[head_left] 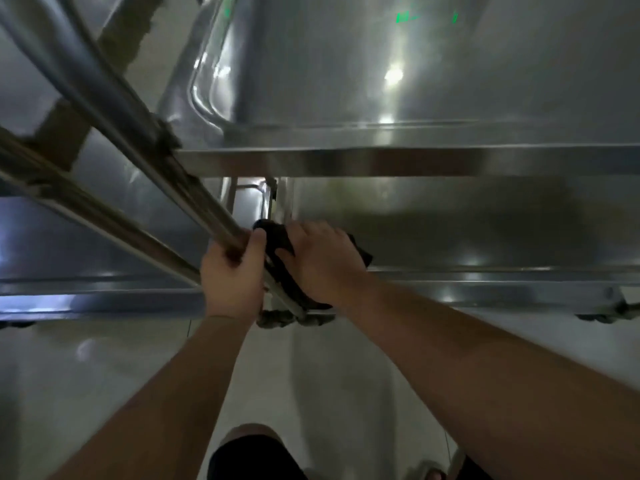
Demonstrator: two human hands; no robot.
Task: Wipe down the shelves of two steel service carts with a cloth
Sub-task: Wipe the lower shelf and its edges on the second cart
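Both bare forearms are reaching forward and down from the bottom of the view toward the near corner of a steel service cart. The left hand (232,275) is gripping the cart's upright post (194,199), a steel tube that runs diagonally from the upper left; the fingers are curling around the tube and the thumb is wrapping over it, so the hand is closed on the post. The wrist is straight and in line with the forearm.

The right hand (320,259) is lying palm-down on a dark cloth (277,242), with the back of the hand facing the camera. Its fingers are pointing left toward the post and pressing together on the cloth; the fingertips are partly lost in the dark fabric. The cloth is bunched at the corner of the lower shelf (467,226), touching the post, with its edges showing past the hand on the left, right and near side.

The upper shelf (415,81) is sitting above, reflecting ceiling lights. A second cart's shelf (86,237) is lying to the left, just beside the post. The floor (311,375) beneath is pale and glossy.
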